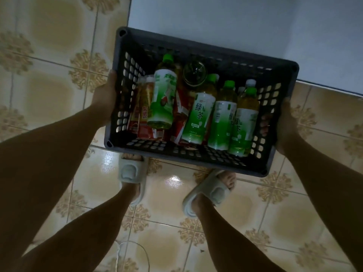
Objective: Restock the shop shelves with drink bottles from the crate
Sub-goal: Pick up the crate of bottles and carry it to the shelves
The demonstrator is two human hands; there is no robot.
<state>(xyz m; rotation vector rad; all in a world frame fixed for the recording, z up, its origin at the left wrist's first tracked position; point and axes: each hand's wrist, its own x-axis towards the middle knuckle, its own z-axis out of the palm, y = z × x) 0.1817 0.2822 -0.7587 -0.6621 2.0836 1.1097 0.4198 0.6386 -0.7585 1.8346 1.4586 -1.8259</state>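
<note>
I am looking straight down at a dark perforated crate point(198, 158) held in the middle of the frame, slightly tilted so its right end sits lower in the picture. My left hand point(106, 99) grips the crate's short wall at the left of the frame, palm against the outside and thumb up at the rim. My right hand point(284, 124) grips the opposite short wall at the right; I can see its fingertips point(264, 124) curled through the holes on the inside. The hands are well apart, one at each end, both clamped on the crate.

Inside, green-capped tea bottles point(198, 118) with white and green labels lie side by side in the right half, caps pointing toward the top of the frame. Another green-labelled bottle point(164, 99) lies across the left half, resting on red and yellow labelled bottles point(144, 107) beneath it. Near the upper middle of the crate a dark round bottle base point(194, 74) faces the camera.

Below the crate, my two feet in pale slippers point(130, 173) stand on a glossy tiled floor point(59, 36) with brown floral corners. A plain white surface point(235, 20) fills the upper right of the frame, its edge passing behind the crate. A thin white cord point(137, 246) lies on the tiles at the lower middle.
</note>
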